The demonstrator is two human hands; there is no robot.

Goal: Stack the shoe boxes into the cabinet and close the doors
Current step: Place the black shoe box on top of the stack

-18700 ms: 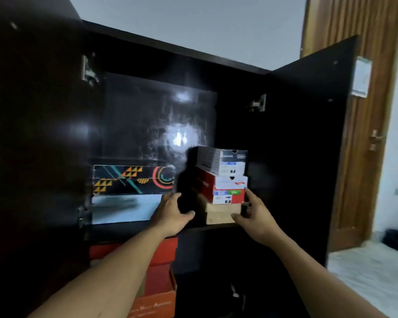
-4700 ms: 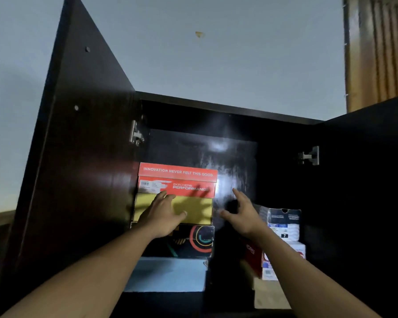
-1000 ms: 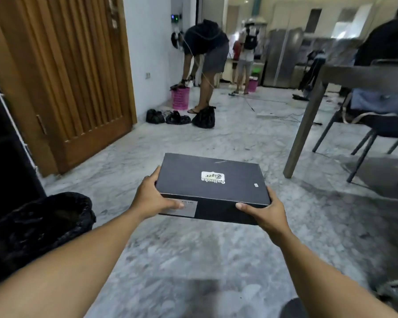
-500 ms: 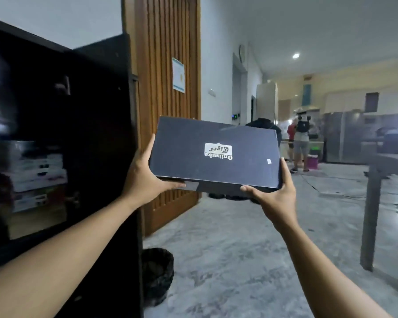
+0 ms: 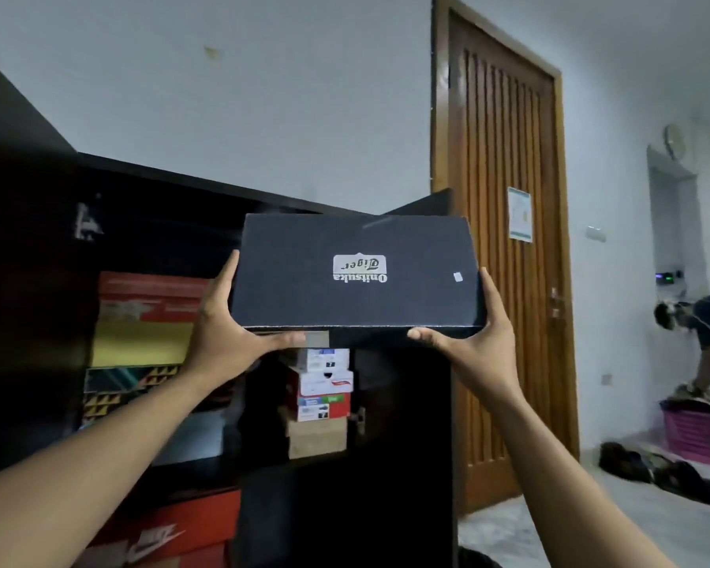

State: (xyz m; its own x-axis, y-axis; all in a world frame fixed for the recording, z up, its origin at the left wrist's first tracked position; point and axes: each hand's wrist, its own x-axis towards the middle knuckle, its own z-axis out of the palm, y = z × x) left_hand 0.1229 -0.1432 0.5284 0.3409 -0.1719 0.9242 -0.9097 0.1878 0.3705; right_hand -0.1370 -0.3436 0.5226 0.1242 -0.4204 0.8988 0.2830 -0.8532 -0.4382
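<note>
Black box [image 5: 357, 272], lid on, white logo upside down, held up before the open cabinet [image 5: 25, 280]. Left grip [image 5: 226, 334] and right grip [image 5: 480, 342] each clamp one end. Right stack [image 5: 320, 395]: three boxes visible, top masked. Left stack [image 5: 140, 342]: blurred, four counted.

**Legible Text on the Boxes**

Black box [image 5: 357, 299]: a white badge on the lid reads "Onitsuka Tiger", seen upside down. Orange box [image 5: 189, 514], bottom left: a white "NIKE" wordmark with swoosh, slanted and blurred. The print on the red box [image 5: 152, 295], the end labels of the small stacked boxes [image 5: 324, 389] and the notice [image 5: 519, 215] on the door [image 5: 497, 116] are too blurred to read.
</note>
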